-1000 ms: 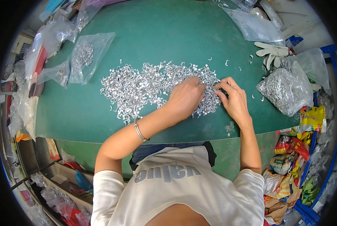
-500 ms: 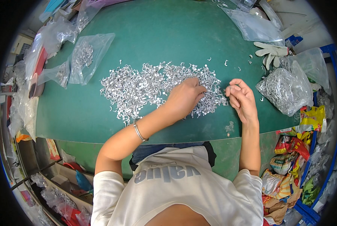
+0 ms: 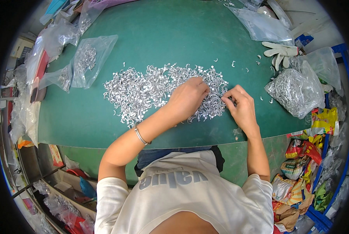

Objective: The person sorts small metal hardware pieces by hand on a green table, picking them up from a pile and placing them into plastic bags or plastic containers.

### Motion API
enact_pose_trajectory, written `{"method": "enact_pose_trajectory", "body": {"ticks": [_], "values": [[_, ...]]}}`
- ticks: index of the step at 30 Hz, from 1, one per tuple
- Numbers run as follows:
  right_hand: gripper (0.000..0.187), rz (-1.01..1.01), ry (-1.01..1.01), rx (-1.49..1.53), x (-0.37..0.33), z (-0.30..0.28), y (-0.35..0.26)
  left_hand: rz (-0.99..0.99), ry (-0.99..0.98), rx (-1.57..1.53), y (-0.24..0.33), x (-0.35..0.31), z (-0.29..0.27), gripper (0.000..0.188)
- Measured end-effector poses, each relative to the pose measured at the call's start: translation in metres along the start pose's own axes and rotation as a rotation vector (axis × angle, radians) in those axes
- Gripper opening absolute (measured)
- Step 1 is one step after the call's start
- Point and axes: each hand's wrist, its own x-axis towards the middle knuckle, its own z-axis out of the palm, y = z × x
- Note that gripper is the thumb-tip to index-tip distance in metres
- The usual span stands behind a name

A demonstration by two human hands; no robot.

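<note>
A wide heap of small silvery curved metal pieces point(image 3: 131, 93) lies on the green table point(image 3: 158, 39) in front of me. My left hand point(image 3: 188, 97) reaches over the right half of the heap, its fingers bent down and pinched together among the pieces. Whatever those fingertips hold is hidden. At the heap's right edge is my right hand point(image 3: 241, 108), thumb and forefinger brought close together by the pieces. Anything between them is too small to make out. A metal bracelet point(image 3: 141, 136) circles my left wrist.
Right of the heap stand a clear bag full of similar pieces point(image 3: 293, 93) and a white work glove point(image 3: 279, 52). Several loose pieces lie between. Part-filled plastic bags point(image 3: 92, 58) rest at the left. Crates point(image 3: 65, 183) and colourful packets point(image 3: 295, 169) are below the table's sides.
My right hand has moved left to the heap's edge and turned palm down, its fingers lowered to the pieces. My left hand has shifted slightly left within the heap.
</note>
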Motion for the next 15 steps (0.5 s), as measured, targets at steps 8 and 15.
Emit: {"method": "enact_pose_trajectory", "body": {"ticks": [8,15], "values": [[0.012,0.160,-0.032,0.140,0.001,-0.008,-0.001,-0.340,0.115,-0.497,-0.013,0.002,-0.007,0.005],[0.008,0.066,-0.083,-0.017,0.005,-0.009,-0.006,-0.694,0.019,-1.216,-0.017,-0.001,-0.022,0.010]]}}
